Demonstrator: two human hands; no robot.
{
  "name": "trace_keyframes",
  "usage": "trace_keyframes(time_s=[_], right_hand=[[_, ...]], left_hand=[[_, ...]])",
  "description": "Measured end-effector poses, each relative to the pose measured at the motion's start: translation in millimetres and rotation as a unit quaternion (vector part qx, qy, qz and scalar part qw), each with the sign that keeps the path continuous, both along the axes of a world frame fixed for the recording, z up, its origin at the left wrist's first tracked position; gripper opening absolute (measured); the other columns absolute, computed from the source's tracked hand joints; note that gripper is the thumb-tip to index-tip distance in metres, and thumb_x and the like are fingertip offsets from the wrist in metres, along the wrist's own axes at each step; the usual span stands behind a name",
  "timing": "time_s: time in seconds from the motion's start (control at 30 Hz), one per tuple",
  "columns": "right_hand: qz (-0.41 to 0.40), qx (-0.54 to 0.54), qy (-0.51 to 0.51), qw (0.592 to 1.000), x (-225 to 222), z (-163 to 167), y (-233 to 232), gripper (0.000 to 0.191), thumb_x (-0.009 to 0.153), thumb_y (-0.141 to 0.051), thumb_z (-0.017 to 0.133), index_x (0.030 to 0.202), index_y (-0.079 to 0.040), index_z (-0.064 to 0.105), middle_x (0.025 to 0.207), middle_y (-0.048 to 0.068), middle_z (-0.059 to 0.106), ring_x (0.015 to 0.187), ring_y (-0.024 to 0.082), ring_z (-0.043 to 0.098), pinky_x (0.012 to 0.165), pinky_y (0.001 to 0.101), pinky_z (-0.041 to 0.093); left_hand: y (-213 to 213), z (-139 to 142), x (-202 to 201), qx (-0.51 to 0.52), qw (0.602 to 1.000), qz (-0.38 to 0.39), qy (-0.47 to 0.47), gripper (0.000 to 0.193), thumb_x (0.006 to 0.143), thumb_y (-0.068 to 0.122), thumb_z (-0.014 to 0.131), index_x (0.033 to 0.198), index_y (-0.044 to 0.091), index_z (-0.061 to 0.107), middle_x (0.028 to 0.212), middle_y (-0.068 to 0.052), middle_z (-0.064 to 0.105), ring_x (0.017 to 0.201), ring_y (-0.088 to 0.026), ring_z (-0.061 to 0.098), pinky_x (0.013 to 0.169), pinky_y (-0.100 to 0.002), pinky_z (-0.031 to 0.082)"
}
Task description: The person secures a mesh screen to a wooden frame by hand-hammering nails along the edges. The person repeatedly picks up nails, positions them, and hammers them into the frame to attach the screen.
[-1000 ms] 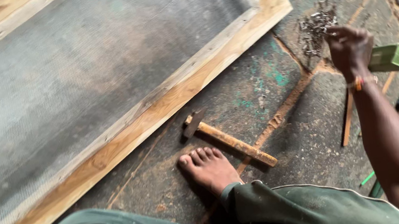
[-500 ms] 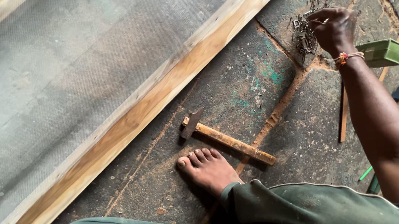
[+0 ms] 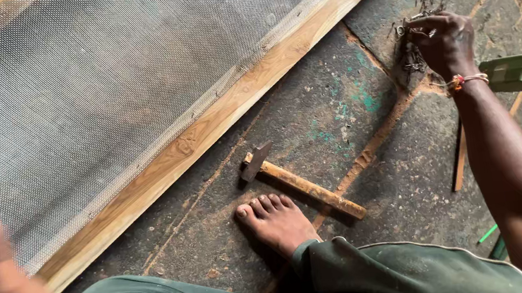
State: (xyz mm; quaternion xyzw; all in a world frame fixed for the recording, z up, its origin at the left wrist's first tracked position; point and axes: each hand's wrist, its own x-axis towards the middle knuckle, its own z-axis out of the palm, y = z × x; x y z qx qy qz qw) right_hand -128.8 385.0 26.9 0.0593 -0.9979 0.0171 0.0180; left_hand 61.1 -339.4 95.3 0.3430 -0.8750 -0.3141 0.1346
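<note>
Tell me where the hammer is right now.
In the head view, the hammer lies on the floor at centre, just beyond the bare foot, near the wooden frame.

1. I see a dark stone floor (image 3: 338, 123) (sawdust in its seams).
2. On it lie a hammer (image 3: 299, 182), a mesh-covered wooden frame (image 3: 205, 127), a pile of nails (image 3: 410, 46) and a green box (image 3: 517, 72).

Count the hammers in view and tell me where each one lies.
1. The hammer lies on the stone floor just beyond the bare foot, head toward the wooden frame. Others may lie out of view.
</note>
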Motion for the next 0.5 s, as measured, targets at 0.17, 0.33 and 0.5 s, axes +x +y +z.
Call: trace_keyframes(time_s=[0.17,0.33,0.5], right_hand=[[-0.034,-0.046,0.004,0.998,0.9,0.5,1.4,0.009,0.099,-0.012,0.082,0.102,-0.020,0.082,0.104,0.003,0.079,0.086,0.013,0.074,0.071,0.0271,0.057],[-0.153,-0.208,-0.016,0.966,20.0,33.3,-33.4,0.005,0.105,-0.016,0.076,0.104,-0.013,0.080,0.099,0.006,0.077,0.079,0.012,0.072,0.060,0.0267,0.056],[-0.267,-0.594,-0.113,0.751,57.4,69.9,-111.8,0.005,0.106,-0.006,0.070,0.106,-0.001,0.071,0.094,0.012,0.072,0.076,0.017,0.069,0.063,0.0304,0.055]], left_hand=[[56.0,5.1,-19.7,0.036,0.991,-0.098,0.082,0.072,0.111,0.031,0.070,0.158,-0.008,0.031,0.160,-0.030,0.041,0.150,-0.038,0.044,0.131,-0.051,0.034],[82.1,8.5,-27.7,0.039,0.985,-0.154,0.066,0.067,0.111,0.030,0.070,0.157,-0.007,0.038,0.156,-0.029,0.049,0.146,-0.037,0.051,0.129,-0.051,0.038],[99.2,11.6,-35.7,0.111,0.968,-0.208,0.091,0.042,0.104,0.028,0.071,0.135,0.000,0.064,0.131,-0.018,0.070,0.123,-0.031,0.067,0.109,-0.044,0.051]])
